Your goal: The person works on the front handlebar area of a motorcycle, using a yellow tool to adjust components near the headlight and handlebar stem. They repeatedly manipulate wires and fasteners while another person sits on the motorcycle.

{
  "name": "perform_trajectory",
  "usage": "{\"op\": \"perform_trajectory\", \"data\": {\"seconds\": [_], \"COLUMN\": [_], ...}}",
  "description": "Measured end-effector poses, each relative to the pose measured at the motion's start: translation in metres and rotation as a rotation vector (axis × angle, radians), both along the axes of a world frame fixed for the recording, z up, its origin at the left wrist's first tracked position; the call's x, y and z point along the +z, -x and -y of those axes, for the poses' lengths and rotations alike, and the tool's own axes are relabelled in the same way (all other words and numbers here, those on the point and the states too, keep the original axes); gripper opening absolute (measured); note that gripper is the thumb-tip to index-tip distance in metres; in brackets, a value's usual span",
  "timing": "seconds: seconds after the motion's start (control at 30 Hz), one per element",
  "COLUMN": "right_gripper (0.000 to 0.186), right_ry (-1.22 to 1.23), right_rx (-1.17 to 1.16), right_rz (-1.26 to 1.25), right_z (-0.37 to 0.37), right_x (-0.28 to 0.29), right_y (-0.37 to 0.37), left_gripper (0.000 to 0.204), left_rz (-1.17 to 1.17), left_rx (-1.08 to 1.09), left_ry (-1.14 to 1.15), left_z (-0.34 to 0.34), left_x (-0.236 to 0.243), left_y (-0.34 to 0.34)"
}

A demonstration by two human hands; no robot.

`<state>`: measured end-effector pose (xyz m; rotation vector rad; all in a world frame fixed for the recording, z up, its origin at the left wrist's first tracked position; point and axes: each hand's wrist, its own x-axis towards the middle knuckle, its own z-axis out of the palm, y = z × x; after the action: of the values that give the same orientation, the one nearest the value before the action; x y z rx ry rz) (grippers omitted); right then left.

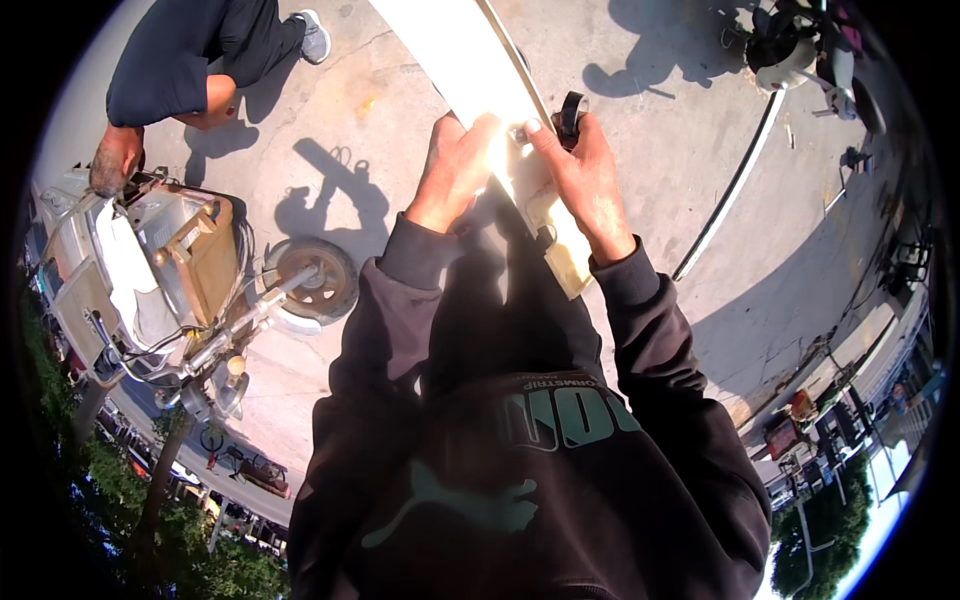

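Note:
A long white panel (pixel 440 50), washed out by glare, runs from between my hands up past the top edge of the view. My left hand (pixel 455 170) is closed on its near end, with the fingertips lost in bright light. Across from it, my right hand (pixel 587 180) is closed around a black ring-shaped thing (pixel 571 116) that looks like a roll of tape. Its thumb presses at the panel's right edge. Below this hand is a pale yellowish flat piece (pixel 568 262); what it is attached to I cannot make out.
To the left stands a partly stripped motorbike (pixel 190 270) with its wheel (pixel 312 280) turned outward. A person in dark clothes (pixel 170 70) crouches behind it. A long white strip (pixel 735 190) lies on the concrete at right, near another motorbike (pixel 800 60).

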<state>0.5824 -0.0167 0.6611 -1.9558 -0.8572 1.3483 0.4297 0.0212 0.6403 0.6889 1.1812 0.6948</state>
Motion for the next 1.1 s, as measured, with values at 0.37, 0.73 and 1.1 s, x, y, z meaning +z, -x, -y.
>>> {"op": "perform_trajectory", "data": {"seconds": [0.37,0.73,1.1], "right_gripper": [0.043,0.033,0.024], "right_ry": [-0.052,-0.021,0.09], "right_rx": [0.018,0.096,0.472], "right_rz": [-0.298,-0.702,-0.163], "right_z": [0.069,0.035,-0.046], "right_x": [0.044,0.019,-0.01], "right_y": [-0.008,-0.118,-0.338], "left_gripper": [0.033,0.048,0.053], "left_rz": [-0.107,-0.594,-1.053], "left_rx": [0.113,-0.217,-0.425], "left_ry": [-0.194,-0.297,-0.344], "left_z": [0.088,0.041,0.06], "left_x": [0.043,0.072,0.076], "left_y": [-0.026,-0.093,-0.045]}}
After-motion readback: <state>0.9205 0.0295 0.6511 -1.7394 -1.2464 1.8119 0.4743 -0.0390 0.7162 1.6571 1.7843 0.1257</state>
